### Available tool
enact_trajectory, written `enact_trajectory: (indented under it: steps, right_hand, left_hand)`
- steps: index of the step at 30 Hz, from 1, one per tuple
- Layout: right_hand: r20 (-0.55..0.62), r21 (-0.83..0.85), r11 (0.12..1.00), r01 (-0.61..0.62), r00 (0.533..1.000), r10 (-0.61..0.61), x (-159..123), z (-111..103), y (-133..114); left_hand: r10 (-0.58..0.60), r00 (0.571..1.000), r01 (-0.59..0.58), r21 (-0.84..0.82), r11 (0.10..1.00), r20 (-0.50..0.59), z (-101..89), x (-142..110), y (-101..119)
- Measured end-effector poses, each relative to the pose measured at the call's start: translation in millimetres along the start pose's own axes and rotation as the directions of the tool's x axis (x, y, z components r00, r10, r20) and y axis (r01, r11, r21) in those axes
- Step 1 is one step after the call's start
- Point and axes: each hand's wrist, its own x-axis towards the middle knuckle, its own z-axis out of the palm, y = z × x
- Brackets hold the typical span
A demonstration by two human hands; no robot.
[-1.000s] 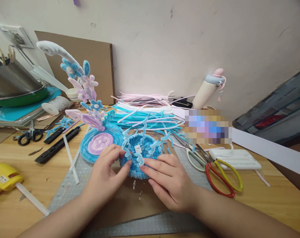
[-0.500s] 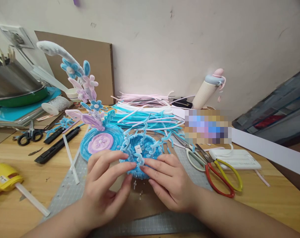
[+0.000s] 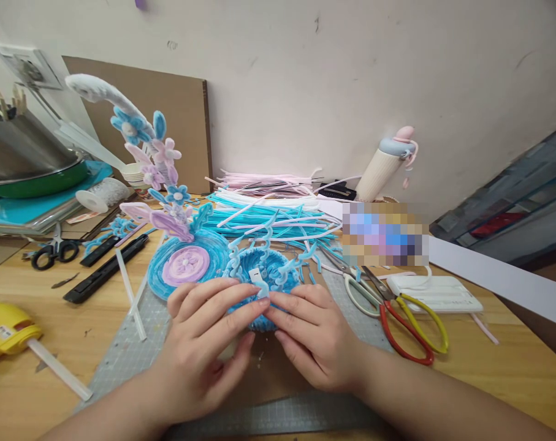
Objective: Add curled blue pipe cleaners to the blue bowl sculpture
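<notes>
My left hand [image 3: 204, 340] is arched, index and middle fingertips at a pale blue curl [image 3: 262, 288] on the near side of the fuzzy blue bowl [image 3: 271, 266], thumb apart from them; whether they pinch it, I cannot tell. My right hand [image 3: 317, 334] has its fingers together against the bowl's near right side, their grip unclear. The bowl sits mid-scene, right of a blue-and-lilac disc [image 3: 156, 269], with fuzzy stems [image 3: 268, 215] on the far side.
</notes>
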Motion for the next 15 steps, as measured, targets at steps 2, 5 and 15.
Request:
enact_trajectory:
  steps: [2, 5, 15]
  right_hand:
    - [-0.002, 0.007, 1.0, -0.001, 1.0, 0.001, 0.1, 0.4, -0.2]
    - [0.012, 0.012, 1.0, -0.005, 1.0, 0.004, 1.1, 0.6, -0.2]
    - [-0.215, 0.103, 0.994, -0.034, 0.975, 0.056, 2.1, -12.3, 1.0]
  left_hand:
    - [0.007, 1.0, -0.007, 0.024, 1.0, 0.011, 1.6, -0.8, -0.4]
    - [0.009, 1.0, -0.01, 0.043, 0.999, 0.022, 3.0, -1.8, -0.9]
    - [-0.015, 0.999, 0.013, 0.05, 0.999, 0.051, -0.2, 0.8, 1.4]
